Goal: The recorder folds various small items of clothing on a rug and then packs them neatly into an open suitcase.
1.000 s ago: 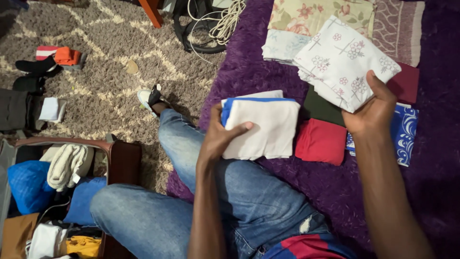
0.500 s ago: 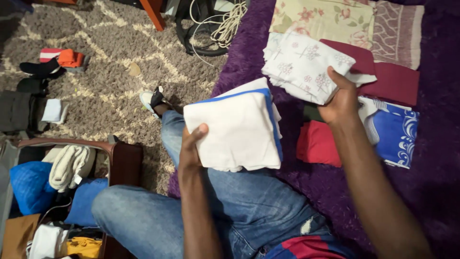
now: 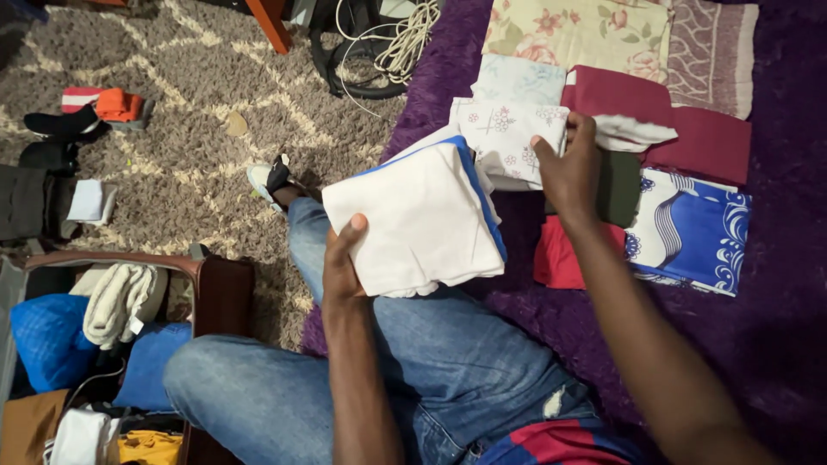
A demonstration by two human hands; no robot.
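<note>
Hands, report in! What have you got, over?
Left hand grips white blue-edged folded cloth. Right hand grips white flowered cloth. Both above purple rug. Nothing between them.

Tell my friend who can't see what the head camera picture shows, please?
A seated person's left hand holds up a folded white cloth with a blue edge, while the right hand grips a folded white flowered cloth. More folded cloths lie on a purple rug.

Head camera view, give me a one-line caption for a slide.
Seated on a purple rug, a person's left hand holds a folded white cloth while the right hand grips a floral one.
</note>
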